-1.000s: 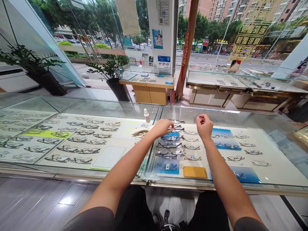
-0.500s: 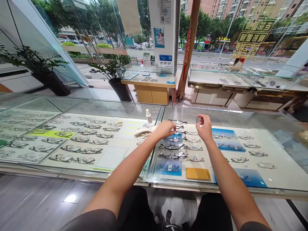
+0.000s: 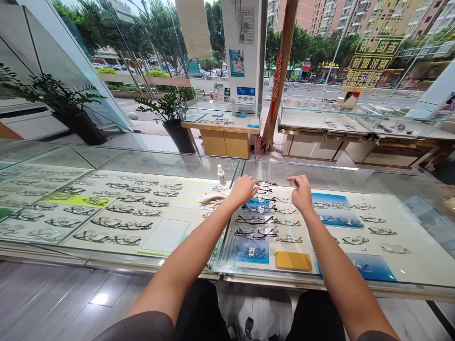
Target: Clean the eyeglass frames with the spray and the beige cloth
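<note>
My left hand (image 3: 244, 190) hovers over the back of the glass counter, fingers bent and slightly apart, fingertips beside the left end of the rearmost pair of eyeglasses (image 3: 268, 183). Whether they touch the frame I cannot tell. To the right of that pair is my right hand (image 3: 302, 193); its index finger points left and the other fingers curl, with nothing visible in it. Closer to me, dark-framed eyeglasses (image 3: 255, 232) stand in a column on the glass. A pale cloth (image 3: 212, 199) lies left of my left hand, below a small white bottle (image 3: 221, 175).
A yellow flat case (image 3: 293, 261) lies near the counter's front edge. Many eyeglasses fill the glass display counter (image 3: 117, 263) on both sides. Across the floor stand another display case (image 3: 225, 142), a potted plant (image 3: 179, 135) and a wooden trunk (image 3: 275, 104).
My right hand's index finger has stretched out to the left and moved off the eyeglasses. My left hand's fingers have loosened. The view has tilted up slightly.
</note>
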`<state>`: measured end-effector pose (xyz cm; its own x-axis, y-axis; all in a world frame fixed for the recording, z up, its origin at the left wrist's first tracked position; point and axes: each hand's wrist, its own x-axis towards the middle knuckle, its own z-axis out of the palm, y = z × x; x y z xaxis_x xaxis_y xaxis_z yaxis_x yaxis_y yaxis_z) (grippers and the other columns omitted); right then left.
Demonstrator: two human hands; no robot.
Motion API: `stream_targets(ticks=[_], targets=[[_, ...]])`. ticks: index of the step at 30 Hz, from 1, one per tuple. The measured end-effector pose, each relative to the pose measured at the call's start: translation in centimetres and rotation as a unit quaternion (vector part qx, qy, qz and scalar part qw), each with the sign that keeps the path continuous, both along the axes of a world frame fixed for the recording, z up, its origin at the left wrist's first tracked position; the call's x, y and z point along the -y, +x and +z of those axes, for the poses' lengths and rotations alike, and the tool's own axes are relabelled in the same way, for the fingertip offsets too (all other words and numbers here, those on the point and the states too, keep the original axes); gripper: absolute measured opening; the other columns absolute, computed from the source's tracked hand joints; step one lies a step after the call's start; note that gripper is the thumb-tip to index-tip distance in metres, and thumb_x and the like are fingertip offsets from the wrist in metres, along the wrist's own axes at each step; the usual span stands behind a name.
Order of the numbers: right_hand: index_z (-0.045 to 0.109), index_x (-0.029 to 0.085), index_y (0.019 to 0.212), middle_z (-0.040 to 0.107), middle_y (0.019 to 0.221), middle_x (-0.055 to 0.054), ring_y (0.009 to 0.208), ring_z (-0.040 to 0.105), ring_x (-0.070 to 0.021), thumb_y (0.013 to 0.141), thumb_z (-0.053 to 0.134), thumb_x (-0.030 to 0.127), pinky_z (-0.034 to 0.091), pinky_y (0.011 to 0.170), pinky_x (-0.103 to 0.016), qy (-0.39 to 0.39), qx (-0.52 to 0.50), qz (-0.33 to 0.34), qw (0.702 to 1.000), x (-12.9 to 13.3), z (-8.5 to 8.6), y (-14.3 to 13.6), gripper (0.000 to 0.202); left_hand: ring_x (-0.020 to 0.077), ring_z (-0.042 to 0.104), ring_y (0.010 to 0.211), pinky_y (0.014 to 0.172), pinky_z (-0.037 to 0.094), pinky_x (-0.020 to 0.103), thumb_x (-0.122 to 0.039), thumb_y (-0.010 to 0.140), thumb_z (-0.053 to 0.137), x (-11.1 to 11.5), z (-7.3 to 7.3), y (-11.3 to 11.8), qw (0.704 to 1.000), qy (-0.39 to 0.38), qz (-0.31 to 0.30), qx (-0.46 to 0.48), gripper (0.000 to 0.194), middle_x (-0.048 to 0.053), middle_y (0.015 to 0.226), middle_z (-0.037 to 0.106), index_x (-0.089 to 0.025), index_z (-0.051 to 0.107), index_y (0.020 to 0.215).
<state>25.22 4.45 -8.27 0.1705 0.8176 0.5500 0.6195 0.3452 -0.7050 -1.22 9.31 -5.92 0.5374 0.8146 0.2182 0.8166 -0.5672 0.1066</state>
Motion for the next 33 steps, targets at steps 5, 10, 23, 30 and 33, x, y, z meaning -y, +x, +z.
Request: stream_targets(ticks=[5, 10, 23, 30, 33], targets=[[0.076, 0.020, 0.098, 0.056, 0.096, -0.008, 0.088, 0.055, -0.0234, 0.066, 0.043, 0.003, 0.046, 0.081, -0.037, -0.005, 0.000, 0.008, 1.000, 0.1, 0.2, -0.2, 0.050, 0.0300, 0.065, 0.108, 0.090, 0.044, 0.038, -0.030, 0.105, 0.057, -0.9, -0.2, -0.5, 1.000, -0.012, 0.003, -0.013, 0.031, 0.013, 0.109, 0.076, -0.020, 0.082, 0.120], [0.076, 0.020, 0.096, 0.059, 0.090, -0.007, 0.083, 0.055, -0.0224, 0.065, 0.043, 0.004, 0.045, 0.078, -0.035, -0.012, -0.004, 0.014, 1.000, 0.1, 0.2, -0.4, 0.048, 0.0279, 0.065, 0.105, 0.088, 0.044, 0.036, -0.029, 0.103, 0.059, -1.3, -0.7, -0.2, 1.000, -0.016, -0.002, -0.017, 0.028, 0.012, 0.107, 0.077, -0.023, 0.085, 0.112], [0.075, 0.020, 0.094, 0.063, 0.095, -0.008, 0.085, 0.059, -0.0221, 0.073, 0.044, 0.006, 0.049, 0.080, -0.036, -0.006, -0.016, -0.004, 1.000, 0.1, 0.5, 0.0, 0.040, 0.0282, 0.062, 0.099, 0.085, 0.044, 0.039, -0.031, 0.104, 0.057, -1.3, -1.0, 0.1, 1.000, 0.014, -0.005, 0.023, 0.030, 0.012, 0.096, 0.073, -0.021, 0.085, 0.105], [0.075, 0.019, 0.093, 0.061, 0.093, -0.007, 0.083, 0.057, -0.0217, 0.072, 0.044, 0.006, 0.047, 0.079, -0.037, 0.005, -0.032, -0.009, 0.999, 0.2, 0.8, 0.4, 0.039, 0.0267, 0.060, 0.101, 0.088, 0.044, 0.038, -0.036, 0.106, 0.057, 0.6, 0.7, 0.5, 0.984, 0.042, 0.023, 0.174, 0.029, 0.010, 0.095, 0.066, -0.020, 0.082, 0.107], [0.075, 0.020, 0.092, 0.059, 0.091, -0.006, 0.084, 0.056, -0.0218, 0.070, 0.046, 0.006, 0.046, 0.079, -0.036, 0.004, -0.040, 0.001, 0.999, 0.3, 0.8, 0.0, 0.039, 0.0248, 0.060, 0.100, 0.090, 0.047, 0.036, -0.035, 0.102, 0.063, 1.5, 1.0, 1.1, 0.952, 0.009, 0.026, 0.303, 0.023, 0.008, 0.094, 0.064, -0.021, 0.082, 0.102]])
